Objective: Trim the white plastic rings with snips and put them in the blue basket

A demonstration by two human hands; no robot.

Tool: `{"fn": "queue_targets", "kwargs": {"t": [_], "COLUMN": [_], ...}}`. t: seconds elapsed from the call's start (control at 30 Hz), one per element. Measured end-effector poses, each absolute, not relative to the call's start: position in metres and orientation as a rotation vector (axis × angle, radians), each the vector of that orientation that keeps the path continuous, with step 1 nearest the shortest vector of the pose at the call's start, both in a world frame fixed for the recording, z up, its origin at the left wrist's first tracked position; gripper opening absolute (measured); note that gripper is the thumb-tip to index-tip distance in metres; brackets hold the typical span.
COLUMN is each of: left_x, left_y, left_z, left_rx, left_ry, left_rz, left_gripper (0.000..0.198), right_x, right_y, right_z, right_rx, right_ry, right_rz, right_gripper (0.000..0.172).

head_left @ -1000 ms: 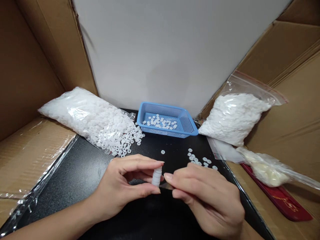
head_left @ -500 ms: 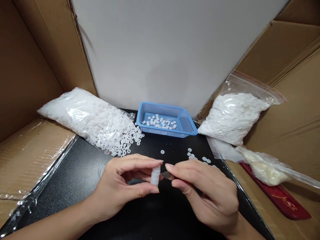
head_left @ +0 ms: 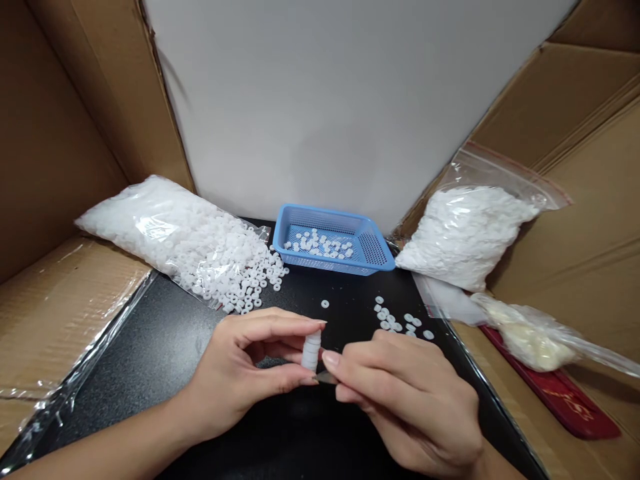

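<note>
Between the thumb and fingertips of my left hand [head_left: 240, 367] stands a short upright stack of white plastic washers [head_left: 311, 352], gripped at its top and bottom ends. My right hand [head_left: 415, 393] is closed in a pinch round a small, thin, pointed blade [head_left: 327, 378], most of it hidden by the fingers. The blade's tip is at the lower end of the stack, close to my left thumb; whether it touches the washers I cannot tell. Loose white washers [head_left: 391, 320] lie on the black table just beyond my right hand.
A blue perforated basket [head_left: 335, 268] holding several washers stands at the back. Left of it, washers spill from a clear bag [head_left: 165, 227]. On the right are a bag of white pieces [head_left: 460, 233], a bag of yellowish material [head_left: 535, 333] and a red case [head_left: 575, 407]. Cardboard [head_left: 80, 287] flanks the table.
My right hand has moved down and slightly left, bringing the blade from the middle of the stack to its lower end. More loose washers show behind it. My left hand stays still.
</note>
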State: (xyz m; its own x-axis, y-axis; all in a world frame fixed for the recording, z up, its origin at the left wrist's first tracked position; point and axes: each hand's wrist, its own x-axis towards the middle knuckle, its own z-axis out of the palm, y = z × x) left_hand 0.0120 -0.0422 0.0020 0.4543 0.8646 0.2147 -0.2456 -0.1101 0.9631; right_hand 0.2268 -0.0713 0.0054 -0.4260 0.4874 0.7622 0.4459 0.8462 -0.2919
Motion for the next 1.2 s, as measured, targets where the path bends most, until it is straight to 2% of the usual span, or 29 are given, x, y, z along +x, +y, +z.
{"fn": "queue_targets", "kwargs": {"t": [0.2,0.37,0.43,0.63,0.7,0.93,1.07,1.2], "left_x": [0.013,0.014,0.016,0.022,0.023,0.024,0.024,0.022], "left_y": [-0.043,-0.043,-0.043,-0.046,-0.046,-0.047,-0.048,-0.047], "left_z": [0.004,0.004,0.002,-0.004,-0.006,-0.007,-0.006,-0.004], "left_rx": [1.317,1.159,1.093,0.904,0.854,0.84,0.87,0.829], "left_ry": [0.611,0.608,0.598,0.532,0.519,0.537,0.633,0.65], "left_rz": [1.041,1.016,1.005,0.95,0.945,0.953,1.007,0.987], "left_gripper": [0.044,0.041,0.04,0.029,0.028,0.034,0.023,0.047], "right_x": [0.229,0.223,0.216,0.199,0.198,0.201,0.198,0.198], "right_y": [-0.071,-0.067,-0.067,-0.069,-0.068,-0.062,-0.062,-0.063], "right_z": [0.004,0.0,-0.003,-0.016,-0.018,-0.02,-0.02,-0.019], "right_rx": [-0.742,-0.92,-0.957,-0.898,-0.897,-0.885,-0.87,-0.871], "right_ry": [-1.96,-1.812,-1.787,-1.588,-1.543,-1.65,-1.782,-1.818], "right_rz": [0.188,0.29,0.365,0.74,0.78,0.692,0.487,0.402], "right_gripper": [0.023,0.057,0.054,0.031,0.029,0.031,0.036,0.037]}}
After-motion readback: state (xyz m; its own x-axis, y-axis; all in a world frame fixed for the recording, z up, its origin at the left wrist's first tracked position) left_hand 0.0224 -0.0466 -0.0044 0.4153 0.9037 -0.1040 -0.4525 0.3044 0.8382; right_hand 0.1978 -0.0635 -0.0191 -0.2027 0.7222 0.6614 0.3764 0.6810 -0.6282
